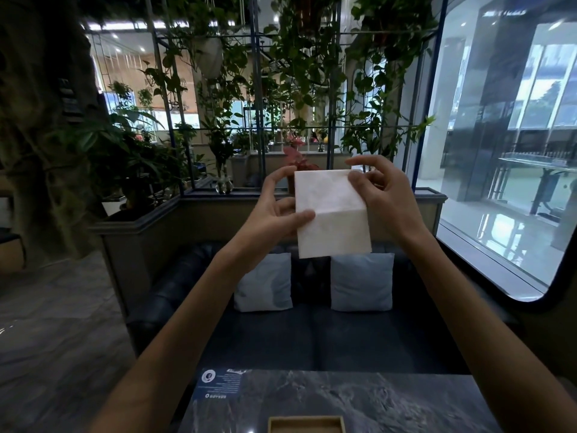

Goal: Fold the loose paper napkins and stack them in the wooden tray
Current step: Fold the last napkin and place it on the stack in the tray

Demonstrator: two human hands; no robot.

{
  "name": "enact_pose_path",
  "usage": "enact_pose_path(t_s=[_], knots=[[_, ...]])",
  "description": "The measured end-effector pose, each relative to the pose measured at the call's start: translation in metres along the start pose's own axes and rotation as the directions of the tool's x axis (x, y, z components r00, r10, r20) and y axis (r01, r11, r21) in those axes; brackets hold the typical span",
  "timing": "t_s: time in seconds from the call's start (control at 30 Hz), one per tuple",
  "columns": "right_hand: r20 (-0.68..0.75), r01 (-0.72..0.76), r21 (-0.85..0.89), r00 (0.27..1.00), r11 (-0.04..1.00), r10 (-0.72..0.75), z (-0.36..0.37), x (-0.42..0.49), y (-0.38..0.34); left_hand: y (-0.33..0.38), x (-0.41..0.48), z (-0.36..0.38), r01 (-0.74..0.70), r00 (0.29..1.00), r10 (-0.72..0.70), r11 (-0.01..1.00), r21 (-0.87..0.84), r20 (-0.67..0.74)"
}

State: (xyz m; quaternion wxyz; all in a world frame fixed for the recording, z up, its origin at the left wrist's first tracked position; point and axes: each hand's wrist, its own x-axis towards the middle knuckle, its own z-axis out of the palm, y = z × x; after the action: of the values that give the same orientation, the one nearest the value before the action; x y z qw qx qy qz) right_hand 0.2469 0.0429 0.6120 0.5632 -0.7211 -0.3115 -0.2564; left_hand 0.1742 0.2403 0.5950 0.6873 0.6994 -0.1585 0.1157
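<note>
Holding a white paper napkin (331, 214) up in the middle of the frame, both hands pinch it; the left hand (274, 210) grips its left edge between thumb and fingers, the right hand (384, 195) nips the upper right corner, its other fingers spread loose; a crease runs across the napkin; at the bottom edge the wooden tray (306, 424) sits on the dark marbled desk (390, 401); two pale cushions (362, 281) rest on the sofa behind.

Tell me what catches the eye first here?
A white napkin held up mid-frame, pinched by the left hand and right hand. Behind it hang green vines on a frame. The wooden tray peeks in at the bottom edge, on the dark table.
</note>
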Motion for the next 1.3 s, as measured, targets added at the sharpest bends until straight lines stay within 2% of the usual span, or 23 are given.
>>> enact_pose_path(t_s=[0.1,0.17,0.33,0.4,0.6,0.87,1.03,1.23,1.3], knots=[[0.034,-0.027,0.013,0.999,1.0,0.027,-0.003,-0.001,-0.002,0.0,-0.001,0.001,-0.104,0.994,0.104,0.993,0.055,-0.009],[0.114,-0.039,0.035,0.993,0.999,0.035,-0.006,-0.003,-0.005,0.002,0.0,0.003,-0.14,0.989,0.144,0.986,0.096,-0.042],[0.355,-0.164,0.096,0.927,0.982,0.121,-0.015,-0.011,-0.011,0.004,0.004,0.003,-0.134,0.976,0.164,0.971,0.198,-0.144],[0.404,-0.185,0.101,0.906,0.977,0.13,-0.016,-0.012,-0.009,0.002,0.005,0.002,-0.117,0.976,0.154,0.968,0.223,-0.153],[0.348,-0.112,0.036,0.933,0.993,0.093,-0.015,-0.013,-0.009,0.002,0.003,-0.004,-0.095,0.992,0.109,0.979,0.178,-0.068],[0.203,-0.032,-0.079,0.978,0.996,0.047,-0.007,-0.012,-0.003,0.009,0.006,-0.005,-0.024,0.985,0.098,0.896,0.443,-0.145],[0.258,-0.051,-0.058,0.964,0.997,0.064,-0.006,-0.012,-0.004,0.008,0.005,-0.005,-0.011,0.984,0.089,0.891,0.453,-0.152],[0.281,-0.083,-0.193,0.95,0.978,0.136,-0.007,-0.012,-0.005,0.005,0.008,-0.005,0.047,0.974,0.081,0.843,0.536,-0.213],[0.299,-0.133,-0.182,0.936,0.974,0.184,-0.007,-0.012,-0.003,0.007,0.006,-0.005,0.08,0.982,0.012,0.881,0.466,-0.191]])
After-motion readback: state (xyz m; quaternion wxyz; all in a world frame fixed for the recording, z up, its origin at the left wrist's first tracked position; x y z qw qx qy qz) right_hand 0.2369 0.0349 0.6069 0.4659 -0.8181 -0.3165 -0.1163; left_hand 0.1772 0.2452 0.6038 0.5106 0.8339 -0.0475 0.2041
